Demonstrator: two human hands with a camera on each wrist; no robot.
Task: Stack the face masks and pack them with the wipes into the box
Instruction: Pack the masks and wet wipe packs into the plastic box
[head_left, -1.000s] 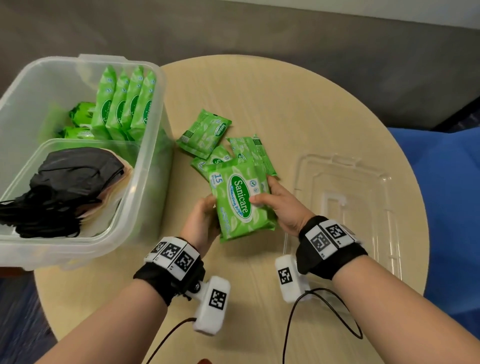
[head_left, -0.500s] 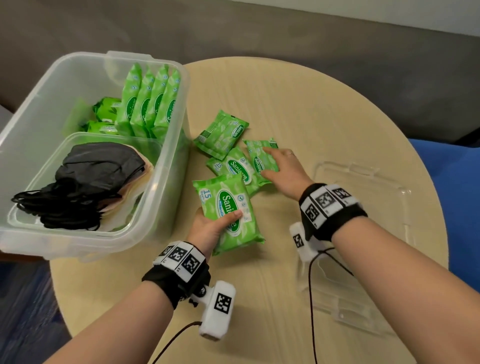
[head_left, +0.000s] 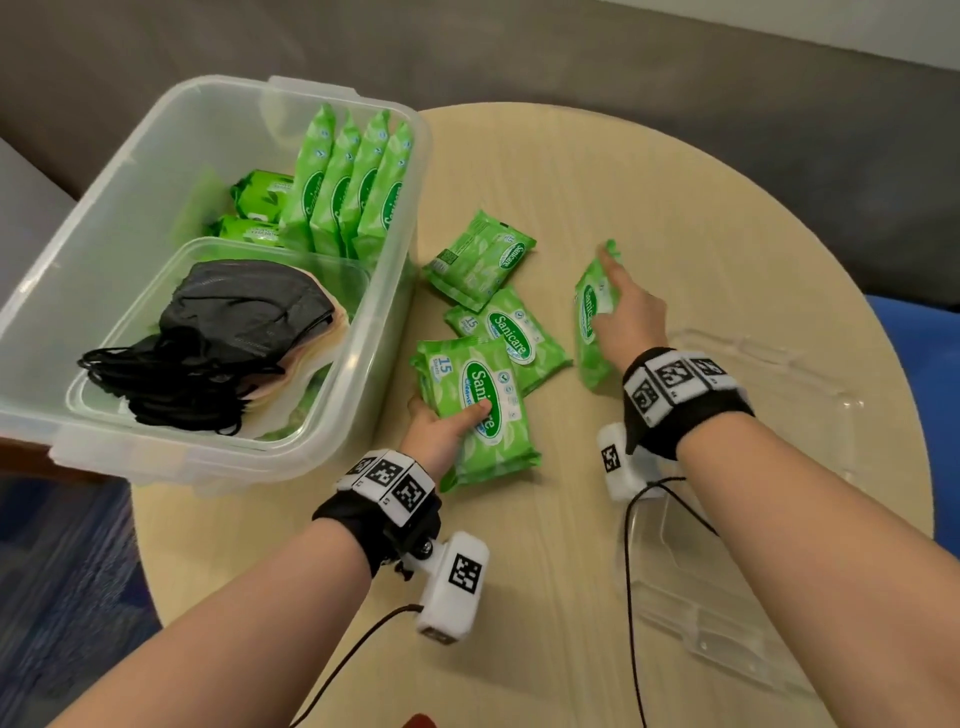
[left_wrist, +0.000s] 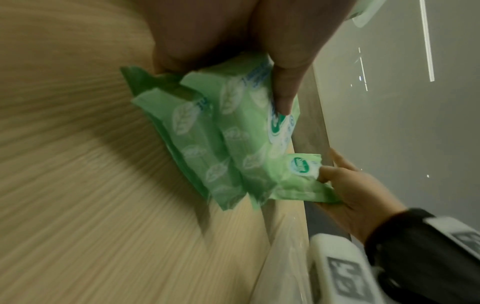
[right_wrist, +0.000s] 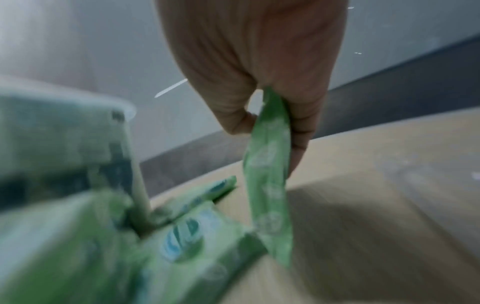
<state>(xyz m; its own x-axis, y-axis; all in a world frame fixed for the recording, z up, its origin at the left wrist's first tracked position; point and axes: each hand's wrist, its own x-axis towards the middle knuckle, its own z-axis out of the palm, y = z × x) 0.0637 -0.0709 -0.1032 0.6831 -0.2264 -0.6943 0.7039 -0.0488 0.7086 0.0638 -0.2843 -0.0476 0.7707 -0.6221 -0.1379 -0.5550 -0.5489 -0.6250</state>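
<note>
My left hand (head_left: 447, 423) grips a small stack of green wipes packs (head_left: 475, 400) low over the round table, thumb on the top label; the left wrist view shows two packs (left_wrist: 233, 131) under the thumb. My right hand (head_left: 621, 312) pinches another green pack (head_left: 589, 322) on its edge, lifted off the table, also seen hanging from the fingers as a thin green pack (right_wrist: 267, 174). Two more packs (head_left: 480, 257) (head_left: 514, 330) lie flat between the hands. The clear box (head_left: 410, 208) at left holds upright wipes packs (head_left: 353, 182) and a tray of stacked masks (head_left: 234, 332), black on top.
The box's clear lid (head_left: 769, 467) lies on the table at right, under my right forearm. The round wooden table (head_left: 623, 182) has bare surface at the back and front. A blue seat (head_left: 924, 353) sits past the right edge.
My right hand let go of the stack, reached to the loose packs and picked one up on edge. The left hand kept the stack and shifted it left, toward the box.
</note>
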